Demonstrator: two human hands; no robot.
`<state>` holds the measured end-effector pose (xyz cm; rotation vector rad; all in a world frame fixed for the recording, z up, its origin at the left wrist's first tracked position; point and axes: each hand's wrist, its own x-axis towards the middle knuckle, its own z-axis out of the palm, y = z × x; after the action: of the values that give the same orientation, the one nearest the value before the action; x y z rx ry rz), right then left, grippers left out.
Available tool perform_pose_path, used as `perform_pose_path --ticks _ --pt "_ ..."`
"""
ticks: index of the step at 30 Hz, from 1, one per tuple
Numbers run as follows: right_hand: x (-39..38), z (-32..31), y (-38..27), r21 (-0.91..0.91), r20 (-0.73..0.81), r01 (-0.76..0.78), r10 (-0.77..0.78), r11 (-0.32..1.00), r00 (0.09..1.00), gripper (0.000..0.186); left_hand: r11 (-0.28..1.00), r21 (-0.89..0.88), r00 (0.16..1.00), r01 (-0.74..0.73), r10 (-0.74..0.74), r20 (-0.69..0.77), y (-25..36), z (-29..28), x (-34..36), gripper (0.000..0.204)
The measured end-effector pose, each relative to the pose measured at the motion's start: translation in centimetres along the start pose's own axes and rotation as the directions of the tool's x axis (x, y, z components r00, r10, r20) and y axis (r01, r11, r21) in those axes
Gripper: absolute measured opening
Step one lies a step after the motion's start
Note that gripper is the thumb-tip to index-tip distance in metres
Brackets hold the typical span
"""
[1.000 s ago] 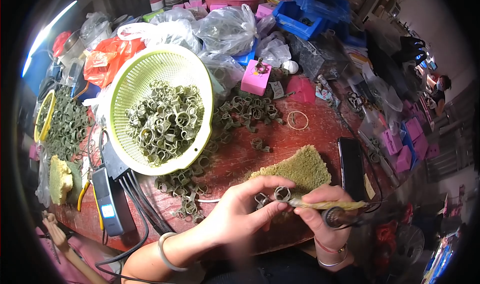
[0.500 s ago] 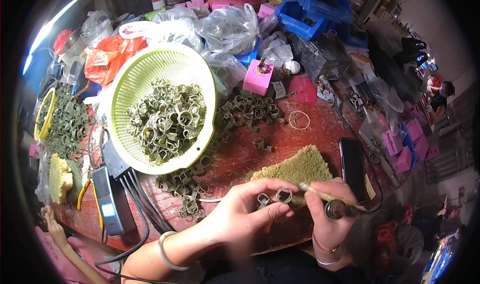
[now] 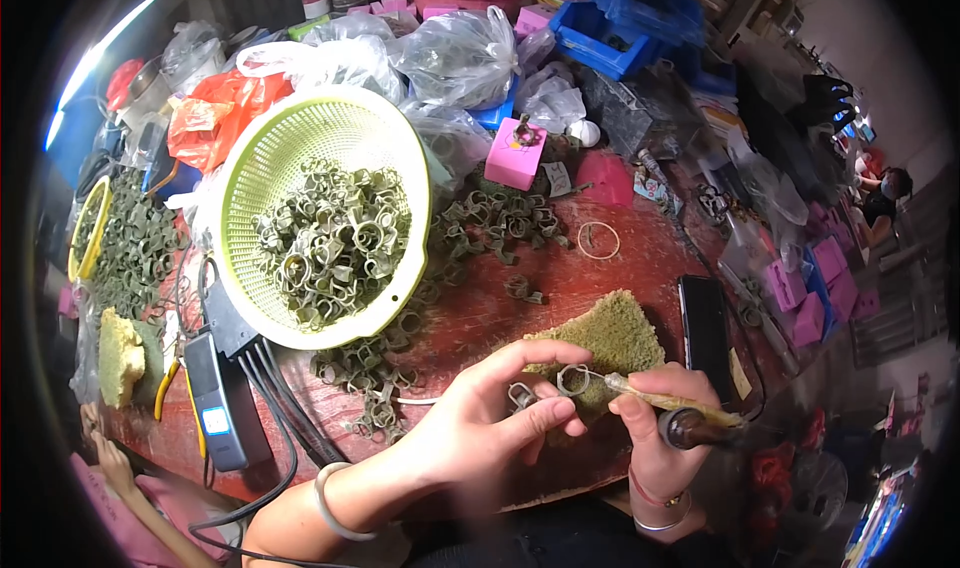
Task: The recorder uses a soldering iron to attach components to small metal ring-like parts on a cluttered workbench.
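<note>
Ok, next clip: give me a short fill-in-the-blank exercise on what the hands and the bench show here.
1. The right hand holds a soldering iron, its tip at a small metal ring over the green ______.
2. The left hand pinches a second small ring between thumb and ______.
3. The heap of ring parts lies in a light green ______.
4. A black phone lies to the ______ of the sponge.

Missing words: sponge; fingers; basket; right
</note>
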<state>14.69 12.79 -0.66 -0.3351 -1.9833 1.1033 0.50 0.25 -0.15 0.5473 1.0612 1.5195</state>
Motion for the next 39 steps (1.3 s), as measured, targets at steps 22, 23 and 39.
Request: perform_pose_path --ticks 22,23,39 --pt "0.5 -1.1 0.3 0.235 0.094 -0.169 0.151 0.957 0.984 0.015 0.989 -0.098 0.993 0.114 -0.113 0.018 0.0 -0.7 0.0 0.027" --pt "0.5 -1.0 0.3 0.234 0.094 -0.170 0.152 0.957 0.984 0.015 0.989 -0.086 0.993 0.118 -0.117 0.026 0.0 -0.7 0.1 0.026" --pt "0.7 -1.1 0.6 0.357 0.053 -0.244 0.241 0.902 0.969 0.016 0.987 -0.031 0.985 0.157 -0.154 0.079 0.0 -0.8 -0.1 0.023"
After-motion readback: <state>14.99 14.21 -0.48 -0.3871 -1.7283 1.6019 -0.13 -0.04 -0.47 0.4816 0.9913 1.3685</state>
